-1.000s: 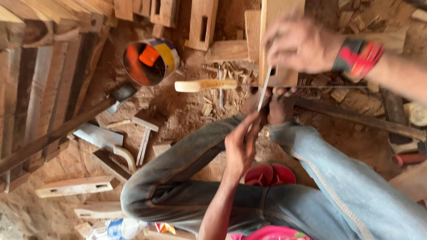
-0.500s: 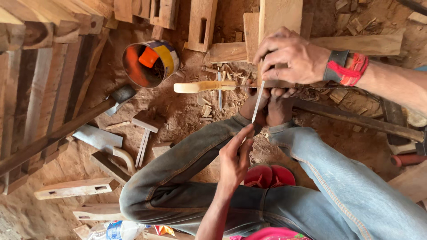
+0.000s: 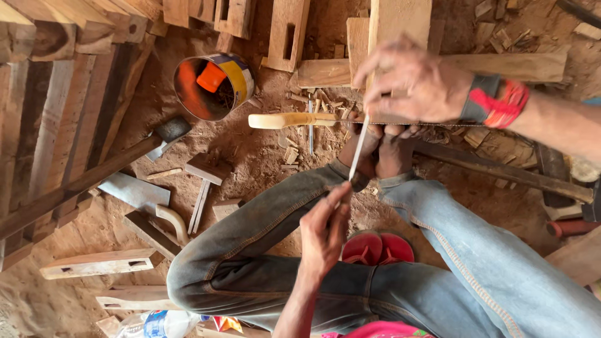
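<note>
I sit on the dirt floor in blue jeans with my bare feet [image 3: 379, 150] pressed against a hand saw. Its pale wooden handle [image 3: 288, 119] points left, and the thin blade [image 3: 438, 124] runs right, seen edge-on. A slim metal file [image 3: 357, 153] lies across the blade. My left hand [image 3: 324, 233] pinches the file's near end. My right hand [image 3: 421, 84], with a red and black wristband, grips the far end over the blade. An upright wooden plank [image 3: 400, 25] stands just behind the right hand.
A tin can [image 3: 213, 87] with an orange cap inside lies on its side at upper left. A hammer-like tool [image 3: 169, 131], wood offcuts and shavings litter the dirt. Planks line the left side. Red sandals [image 3: 377, 249] sit between my legs, and a plastic bottle [image 3: 156, 325] is at the bottom.
Both hands have drawn the file back toward my body across the saw blade. The right hand has come lower onto the blade. The saw and my feet stayed put.
</note>
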The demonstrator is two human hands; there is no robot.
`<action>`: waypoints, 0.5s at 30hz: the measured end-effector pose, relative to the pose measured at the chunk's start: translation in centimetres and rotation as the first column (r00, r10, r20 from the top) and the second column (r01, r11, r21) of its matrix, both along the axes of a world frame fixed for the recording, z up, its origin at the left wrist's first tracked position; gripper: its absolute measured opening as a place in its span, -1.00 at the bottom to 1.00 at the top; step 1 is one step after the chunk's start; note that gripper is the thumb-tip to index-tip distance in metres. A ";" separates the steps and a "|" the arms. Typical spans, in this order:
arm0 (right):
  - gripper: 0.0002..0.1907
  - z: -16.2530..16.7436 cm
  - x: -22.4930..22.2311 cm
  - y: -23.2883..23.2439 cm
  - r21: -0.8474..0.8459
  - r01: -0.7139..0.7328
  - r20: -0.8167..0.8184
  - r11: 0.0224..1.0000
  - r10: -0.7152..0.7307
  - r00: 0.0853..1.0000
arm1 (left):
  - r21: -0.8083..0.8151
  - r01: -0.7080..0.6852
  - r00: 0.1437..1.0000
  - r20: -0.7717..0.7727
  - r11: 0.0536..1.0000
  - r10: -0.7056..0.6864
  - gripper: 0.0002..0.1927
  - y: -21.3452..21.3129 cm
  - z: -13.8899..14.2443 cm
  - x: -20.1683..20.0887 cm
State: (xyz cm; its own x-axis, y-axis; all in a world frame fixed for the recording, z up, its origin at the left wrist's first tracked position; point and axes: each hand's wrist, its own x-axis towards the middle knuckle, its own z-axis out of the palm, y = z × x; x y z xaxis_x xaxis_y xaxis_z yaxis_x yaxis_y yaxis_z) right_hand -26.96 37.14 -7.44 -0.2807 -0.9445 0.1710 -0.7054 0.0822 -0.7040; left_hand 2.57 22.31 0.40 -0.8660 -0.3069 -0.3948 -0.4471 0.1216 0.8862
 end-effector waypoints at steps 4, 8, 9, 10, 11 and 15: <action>-0.91 -1.1 0.0 1.0 0.100 0.014 0.037 0.995 -0.018 0.999 | -0.008 0.001 0.998 -0.064 1.000 -0.002 -0.66 1.1 -1.9 -1.2; -0.83 -1.3 -4.2 1.6 0.137 0.074 -0.081 0.988 -0.063 0.995 | -0.016 -0.005 0.988 -0.154 1.000 0.002 -0.66 1.4 -4.0 -4.4; -0.83 -1.1 -4.8 1.5 0.131 0.077 -0.054 0.988 -0.071 0.996 | -0.018 0.004 0.989 -0.147 1.000 -0.007 -0.64 1.3 -4.1 -4.8; -0.83 -0.8 -5.1 1.4 0.129 0.075 -0.021 0.989 -0.073 0.997 | -0.036 0.005 0.991 -0.136 0.999 -0.010 -0.64 1.1 -3.7 -4.7; -0.83 -0.4 -5.1 1.1 0.128 0.068 0.005 0.989 -0.069 0.998 | -0.052 0.001 0.991 -0.133 0.999 -0.008 -0.64 0.9 -3.2 -4.4; -0.85 0.9 -1.7 0.4 0.049 0.034 0.051 0.998 -0.036 0.998 | -0.108 0.001 0.977 -0.211 0.994 -0.024 -0.65 0.2 -0.5 -1.4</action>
State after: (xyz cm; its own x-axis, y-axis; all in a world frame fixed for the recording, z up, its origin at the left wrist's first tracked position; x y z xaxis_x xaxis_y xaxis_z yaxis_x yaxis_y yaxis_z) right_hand -28.68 37.52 -6.57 -0.3208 -0.9407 0.1102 -0.6644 0.1406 -0.7341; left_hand 1.13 22.46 -0.15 -0.9304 -0.3259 -0.1679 -0.2488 0.2249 0.9421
